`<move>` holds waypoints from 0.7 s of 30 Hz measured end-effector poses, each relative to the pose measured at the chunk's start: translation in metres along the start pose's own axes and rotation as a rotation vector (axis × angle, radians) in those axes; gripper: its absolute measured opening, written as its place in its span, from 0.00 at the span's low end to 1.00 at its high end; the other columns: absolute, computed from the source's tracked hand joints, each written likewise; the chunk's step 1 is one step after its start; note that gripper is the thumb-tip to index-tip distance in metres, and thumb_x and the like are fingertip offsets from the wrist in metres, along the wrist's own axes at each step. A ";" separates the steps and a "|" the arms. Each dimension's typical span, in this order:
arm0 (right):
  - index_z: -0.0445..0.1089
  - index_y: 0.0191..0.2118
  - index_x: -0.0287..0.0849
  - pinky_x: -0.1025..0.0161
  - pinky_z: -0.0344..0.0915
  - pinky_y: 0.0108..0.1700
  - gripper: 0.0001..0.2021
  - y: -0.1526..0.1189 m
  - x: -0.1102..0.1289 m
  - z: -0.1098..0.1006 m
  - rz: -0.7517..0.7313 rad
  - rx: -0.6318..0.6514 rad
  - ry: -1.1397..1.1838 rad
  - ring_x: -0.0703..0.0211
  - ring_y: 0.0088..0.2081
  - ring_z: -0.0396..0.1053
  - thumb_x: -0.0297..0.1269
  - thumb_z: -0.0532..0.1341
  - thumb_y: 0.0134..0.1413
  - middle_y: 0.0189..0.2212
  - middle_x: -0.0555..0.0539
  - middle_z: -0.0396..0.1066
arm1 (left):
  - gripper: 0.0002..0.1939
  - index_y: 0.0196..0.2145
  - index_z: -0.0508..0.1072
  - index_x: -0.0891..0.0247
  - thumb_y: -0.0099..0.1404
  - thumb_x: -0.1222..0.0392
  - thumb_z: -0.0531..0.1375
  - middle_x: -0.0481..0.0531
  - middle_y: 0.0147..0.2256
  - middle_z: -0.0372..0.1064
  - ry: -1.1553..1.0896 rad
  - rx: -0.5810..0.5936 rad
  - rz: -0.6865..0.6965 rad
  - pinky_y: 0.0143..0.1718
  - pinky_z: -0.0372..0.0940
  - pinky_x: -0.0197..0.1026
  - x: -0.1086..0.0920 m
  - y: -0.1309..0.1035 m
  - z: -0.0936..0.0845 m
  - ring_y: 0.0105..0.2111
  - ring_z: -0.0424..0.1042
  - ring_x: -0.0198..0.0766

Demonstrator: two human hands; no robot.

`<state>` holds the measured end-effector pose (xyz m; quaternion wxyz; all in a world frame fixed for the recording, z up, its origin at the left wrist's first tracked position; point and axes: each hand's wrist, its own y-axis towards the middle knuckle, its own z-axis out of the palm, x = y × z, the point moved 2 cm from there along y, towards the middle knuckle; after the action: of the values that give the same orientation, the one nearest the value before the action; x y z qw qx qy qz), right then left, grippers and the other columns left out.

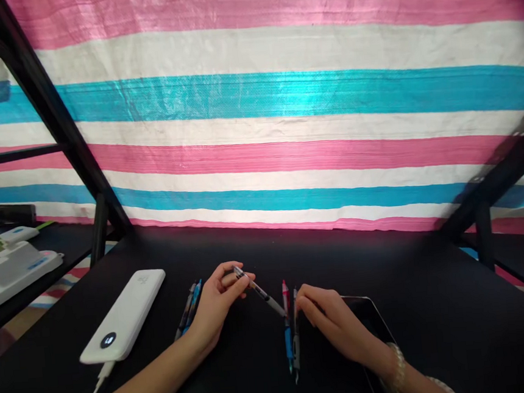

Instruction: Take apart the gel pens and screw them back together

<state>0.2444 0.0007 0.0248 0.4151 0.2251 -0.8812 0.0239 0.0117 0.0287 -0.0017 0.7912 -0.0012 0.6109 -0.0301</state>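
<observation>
My left hand (218,301) pinches a slim pen (264,295) with a clear and dark barrel between thumb and fingers. The pen slants down to the right, its lower end close to two pens on the black table. One of these is a blue pen with a red end (288,335); beside it lies a grey pen (296,346). My right hand (330,319) is closed, fingers curled, with the fingertips against the grey pen's upper part. Whether they grip it is hidden. Further pens (189,307), one of them blue, lie behind my left wrist.
A white power bank (125,315) with a plugged-in cable (101,379) lies at left. Under my right wrist is a dark flat device (368,315) with a pale edge. Black frame bars (60,122) and a striped sheet (276,152) bound the table (247,231). A white power strip (16,273) stands far left.
</observation>
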 end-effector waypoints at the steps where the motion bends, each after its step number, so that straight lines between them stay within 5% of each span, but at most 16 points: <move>1: 0.61 0.27 0.43 0.66 0.55 0.30 0.19 0.000 0.000 0.000 -0.004 -0.008 0.018 0.62 0.26 0.59 0.41 0.49 0.73 0.24 0.54 0.62 | 0.21 0.45 0.69 0.62 0.59 0.56 0.70 0.57 0.38 0.81 -0.026 -0.010 -0.008 0.35 0.65 0.36 0.000 0.001 -0.001 0.39 0.77 0.41; 9: 0.62 0.28 0.43 0.66 0.55 0.29 0.18 -0.001 -0.002 0.001 -0.012 -0.047 0.030 0.62 0.25 0.58 0.41 0.50 0.72 0.23 0.54 0.61 | 0.31 0.55 0.68 0.61 0.57 0.53 0.71 0.51 0.32 0.79 -0.048 0.033 -0.010 0.35 0.66 0.37 -0.006 -0.002 0.004 0.31 0.76 0.38; 21: 0.63 0.29 0.43 0.66 0.56 0.29 0.18 0.000 -0.002 0.002 -0.023 -0.053 -0.023 0.62 0.26 0.61 0.40 0.51 0.72 0.24 0.53 0.64 | 0.21 0.45 0.68 0.60 0.58 0.55 0.71 0.49 0.30 0.77 -0.072 0.183 -0.020 0.31 0.69 0.36 -0.006 -0.004 0.006 0.28 0.76 0.36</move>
<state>0.2441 0.0008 0.0214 0.4107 0.2243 -0.8837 -0.0067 0.0156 0.0246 0.0058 0.8090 0.0637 0.5768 -0.0937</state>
